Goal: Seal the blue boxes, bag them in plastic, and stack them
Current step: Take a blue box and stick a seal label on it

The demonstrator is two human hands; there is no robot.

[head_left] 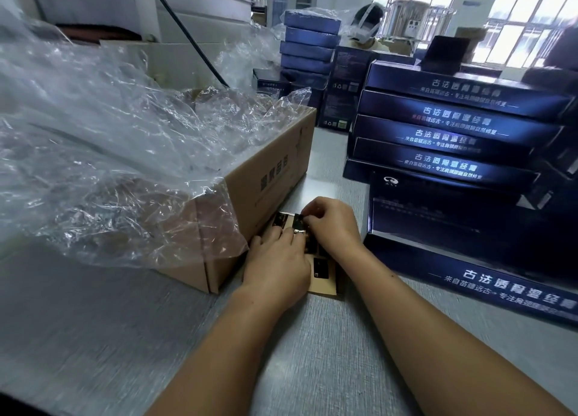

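A tan sticker sheet (325, 285) with dark seal stickers lies on the grey table beside the cardboard box. My left hand (276, 267) rests flat on the sheet, fingers straight, pressing it down. My right hand (333, 220) pinches one dark sticker (298, 221) at the sheet's far end, its edge lifted. A blue box (469, 259) with white lettering lies just right of my hands, lid side up. Behind it rises a stack of blue boxes (453, 134).
An open cardboard carton (269, 171) lined with crumpled clear plastic (109, 140) fills the left. More blue boxes (309, 49) are stacked at the back, where another person sits. Grey table surface (312, 353) stretches toward me.
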